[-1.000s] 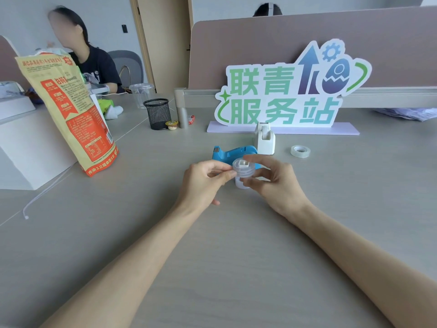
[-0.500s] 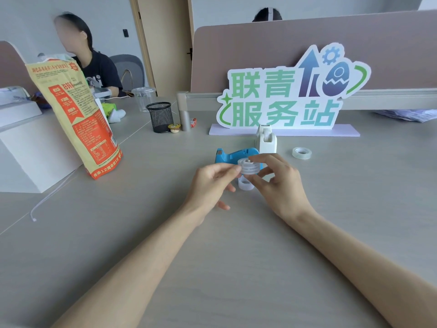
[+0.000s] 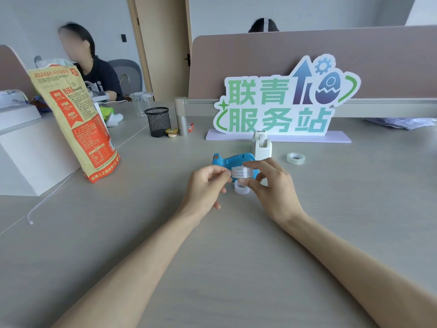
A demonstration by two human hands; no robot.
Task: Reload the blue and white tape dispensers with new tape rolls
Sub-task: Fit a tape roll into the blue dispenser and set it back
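A clear tape roll (image 3: 241, 172) is held above the table between my two hands. My left hand (image 3: 205, 185) pinches its left side, and my right hand (image 3: 272, 185) grips it from the right. A second clear roll (image 3: 241, 187) lies on the table just beneath. The blue tape dispenser (image 3: 233, 160) lies right behind my fingers, partly hidden. Behind it the white tape dispenser (image 3: 261, 145) stands upright. A third clear roll (image 3: 295, 158) lies flat to its right.
A green-and-white sign (image 3: 279, 107) stands at the back. An orange paper bag (image 3: 75, 119) leans on a white box (image 3: 28, 157) at left. A black mesh pen cup (image 3: 158, 122) sits beyond. A person sits at the far left; another is behind the partition.
The held roll has turned from showing its open face to showing its side edge. Both hands stay close together on it, and the view has shifted slightly.
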